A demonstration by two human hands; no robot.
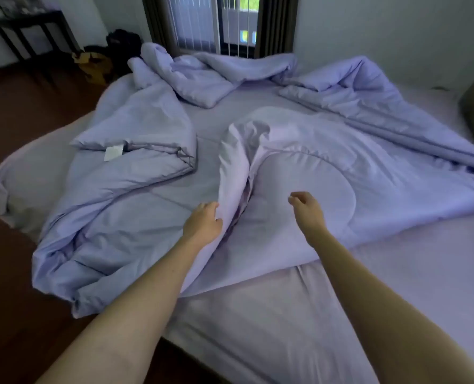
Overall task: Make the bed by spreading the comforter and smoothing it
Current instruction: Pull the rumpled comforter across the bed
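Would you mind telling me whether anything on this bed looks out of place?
The comforter is crumpled and folded over itself, with its left corner spilling off the mattress toward the floor and the near mattress bare. The left hand grips a raised fold.

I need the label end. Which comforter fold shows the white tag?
The flat folded corner on the left, with the tag at its near edge. The ridge by the left hand and the heaps by the window show none.
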